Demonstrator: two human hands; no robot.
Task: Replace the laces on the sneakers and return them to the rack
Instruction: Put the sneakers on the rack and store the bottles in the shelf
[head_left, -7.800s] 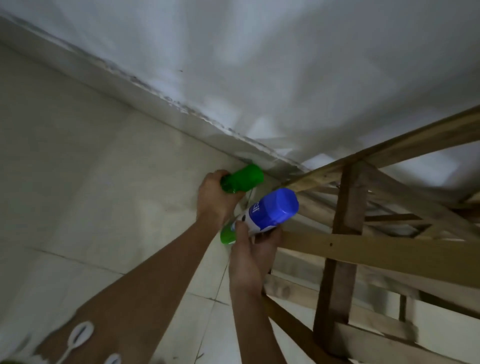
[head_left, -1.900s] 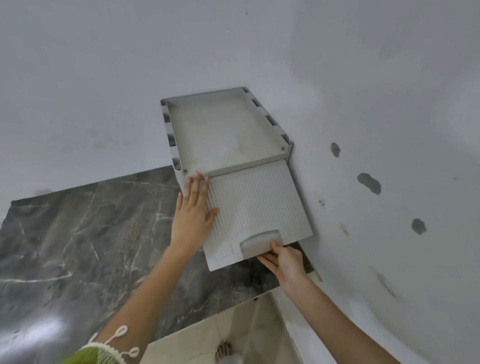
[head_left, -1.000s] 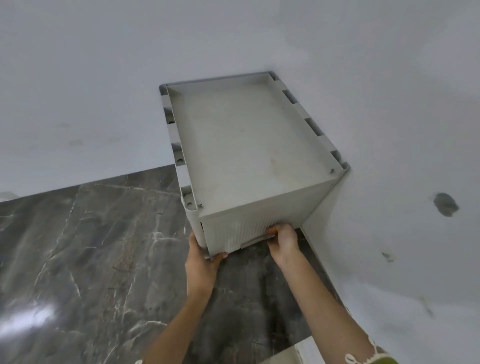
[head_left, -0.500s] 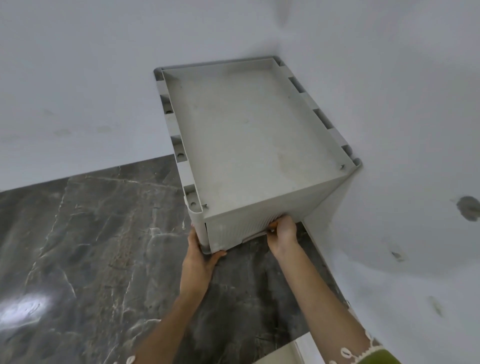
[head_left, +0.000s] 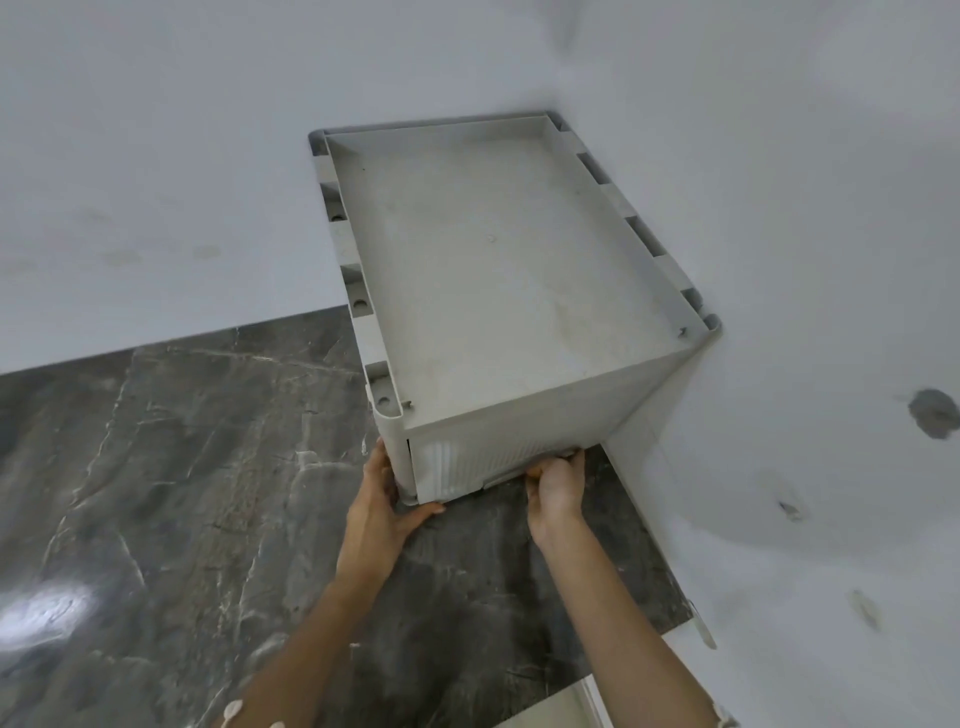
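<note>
Grey box (head_left: 509, 270) in the wall corner on dark stone top (head_left: 182, 467), left hand (head_left: 374, 514) flat on its front left corner, fingers straight, right hand (head_left: 556, 488) curled, it seems, under its front flap (head_left: 493, 452)

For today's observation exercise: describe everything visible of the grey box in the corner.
The grey box looks like dusty matt plastic, with a rimmed recessed top and slotted side posts. Its ribbed front panel looks closed. It stands upright on the dark marbled surface in the wall corner. The left hand presses its front-left corner; the right hand grips the front handle.
</note>
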